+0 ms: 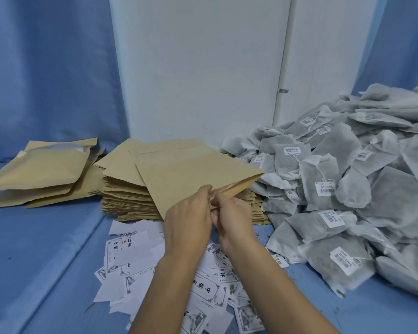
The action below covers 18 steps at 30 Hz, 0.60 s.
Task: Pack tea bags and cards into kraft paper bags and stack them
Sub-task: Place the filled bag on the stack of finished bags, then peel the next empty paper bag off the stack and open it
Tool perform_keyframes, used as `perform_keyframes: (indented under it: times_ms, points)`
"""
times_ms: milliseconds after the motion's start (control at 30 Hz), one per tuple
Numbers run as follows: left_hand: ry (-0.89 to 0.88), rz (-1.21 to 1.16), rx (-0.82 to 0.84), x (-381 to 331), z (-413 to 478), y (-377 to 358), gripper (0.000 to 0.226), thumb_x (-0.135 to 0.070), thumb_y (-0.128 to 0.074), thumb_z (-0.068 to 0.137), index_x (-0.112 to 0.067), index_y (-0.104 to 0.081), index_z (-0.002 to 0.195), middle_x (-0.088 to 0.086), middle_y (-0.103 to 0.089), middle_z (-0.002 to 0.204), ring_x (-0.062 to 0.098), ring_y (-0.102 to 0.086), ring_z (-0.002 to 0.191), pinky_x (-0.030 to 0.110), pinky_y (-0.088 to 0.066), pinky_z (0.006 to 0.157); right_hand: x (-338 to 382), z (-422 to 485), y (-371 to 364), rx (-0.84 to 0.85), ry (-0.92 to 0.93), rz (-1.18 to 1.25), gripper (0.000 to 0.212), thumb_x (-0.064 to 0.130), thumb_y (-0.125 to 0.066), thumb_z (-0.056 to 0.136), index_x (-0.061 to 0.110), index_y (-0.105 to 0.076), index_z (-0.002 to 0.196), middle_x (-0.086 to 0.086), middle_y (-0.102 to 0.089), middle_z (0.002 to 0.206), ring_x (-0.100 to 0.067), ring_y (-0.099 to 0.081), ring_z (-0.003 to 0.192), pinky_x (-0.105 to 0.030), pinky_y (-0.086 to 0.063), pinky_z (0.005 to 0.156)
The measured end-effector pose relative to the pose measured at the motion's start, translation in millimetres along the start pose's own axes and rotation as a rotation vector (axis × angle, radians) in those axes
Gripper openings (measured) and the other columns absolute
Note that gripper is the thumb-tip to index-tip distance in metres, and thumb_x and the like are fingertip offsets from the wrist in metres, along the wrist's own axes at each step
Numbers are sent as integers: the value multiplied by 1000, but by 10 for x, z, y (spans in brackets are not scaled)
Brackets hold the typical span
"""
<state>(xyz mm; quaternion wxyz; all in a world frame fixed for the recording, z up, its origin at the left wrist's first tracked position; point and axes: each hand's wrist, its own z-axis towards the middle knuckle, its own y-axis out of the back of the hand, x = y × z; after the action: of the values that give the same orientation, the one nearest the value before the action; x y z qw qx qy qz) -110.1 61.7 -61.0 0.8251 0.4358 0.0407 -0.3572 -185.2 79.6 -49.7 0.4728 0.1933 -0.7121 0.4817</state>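
Head view. We find the left hand (188,213) and the right hand (232,213) close together, each pinching one lip of a single kraft paper bag (191,174) at its near corner. The bag is held lifted and tilted over the stack of empty kraft bags (128,196), which lies just beyond the hands. Its mouth, on the right hand's side, is parted a little. We judge the two opposed pinches are meant to pull the lips apart for filling. We see nothing inside it.

The tea bags (336,184) are heaped to the right of the right hand, near that hand. The printed cards (130,261) are scattered under both forearms. Well to the left of the left hand lie a few fuller kraft bags (41,174), overlapping; we take these for packed ones, set apart from the supply. All rest on a blue cloth (46,261).
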Motion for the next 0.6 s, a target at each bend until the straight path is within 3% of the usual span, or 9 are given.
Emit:
perform_keyframes:
  times_ms: [233, 367, 433, 533, 600]
  points:
    - [108, -103, -82, -42, -6, 76, 36, -20, -40, 99, -25, -50, 134, 1, -70, 108, 28, -62, 98, 34, -38, 71, -31, -34, -9, -13, 38, -36, 43, -13, -46, 82, 13, -36, 50, 6, -34, 34, -5, -31, 27, -12, -26, 31]
    - [85, -46, -24, -16, 41, 133, 42, -23, -45, 96, -31, -43, 137, -1, -69, 109, 26, -62, 100, 33, -42, 75, 8, -35, -20, 56, 7, 67, 29, -10, -51, 84, 7, -55, 62, 2, -54, 45, -4, -50, 37, -15, -42, 39]
    - [32, -14, -37, -24, 30, 159, 52, -15, -55, 89, -29, -44, 138, -5, -66, 116, 23, -61, 103, 33, -44, 80, 9, -17, 5, 47, -42, 136, 18, -6, -53, 87, 3, -63, 76, -3, -65, 56, -8, -60, 45, -18, -50, 46]
    - [-69, 1, -97, 39, -20, 199, 59, 12, -70, 65, -8, -64, 120, 9, -72, 99, 29, -68, 82, 34, -51, 64, -16, 53, 65, -26, -108, 193, 13, 6, -53, 93, 3, -63, 99, -11, -72, 80, -17, -70, 62, -24, -55, 50]
    - [-67, 16, -199, 186, -14, 217, 62, 23, -66, 54, 0, -67, 112, 15, -72, 97, 31, -69, 82, 37, -54, 67, 18, 110, 119, -95, -117, 210, 12, 15, -52, 96, 8, -60, 100, -12, -69, 91, -20, -69, 70, -26, -56, 49]
